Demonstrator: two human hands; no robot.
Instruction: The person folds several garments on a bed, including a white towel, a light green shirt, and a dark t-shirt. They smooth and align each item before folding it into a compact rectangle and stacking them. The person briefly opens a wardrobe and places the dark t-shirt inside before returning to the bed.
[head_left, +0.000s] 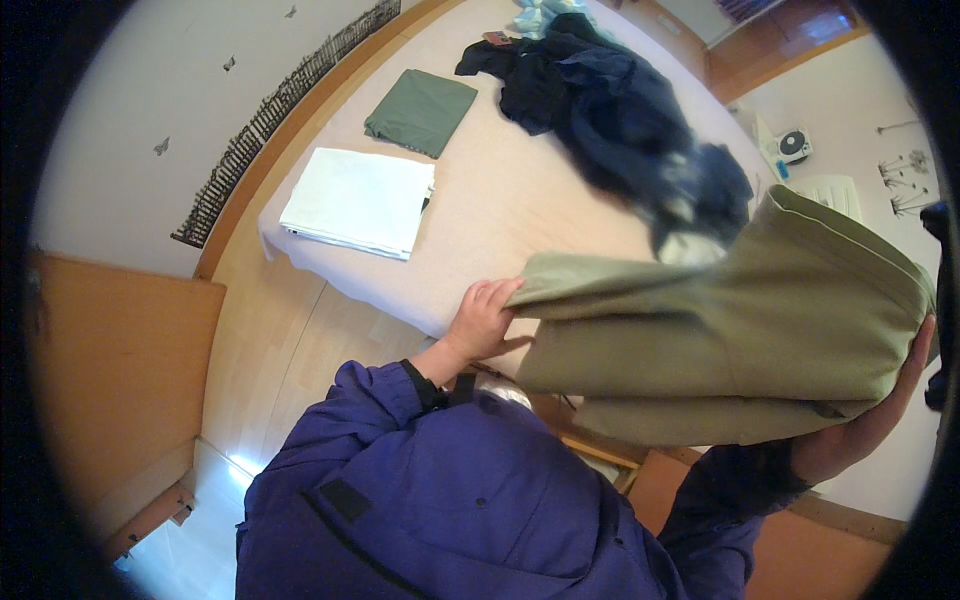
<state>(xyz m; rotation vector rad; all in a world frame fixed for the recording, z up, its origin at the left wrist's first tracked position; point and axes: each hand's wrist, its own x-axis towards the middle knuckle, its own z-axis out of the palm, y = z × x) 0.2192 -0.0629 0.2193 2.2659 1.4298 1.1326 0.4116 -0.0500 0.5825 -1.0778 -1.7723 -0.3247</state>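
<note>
Olive-green trousers (750, 330) are stretched between my hands, above the near right part of a bed with a pale pink sheet (480, 195). My left hand (484, 319) pinches the cloth at its left end, near the bed's edge. At the far right my right hand (892, 397) grips the wide waist end, its fingers partly hidden by the cloth. A folded dark green garment (421, 112) lies flat on the bed, and a stack of folded white cloth (358, 201) lies nearer to me.
A loose heap of dark blue and black clothes (615, 112) spreads over the right side of the bed, with a light blue patterned cloth (551, 15) at its far end. A wooden panel (127, 367) stands at the left. A small white fan-like device (793, 145) is at the right wall.
</note>
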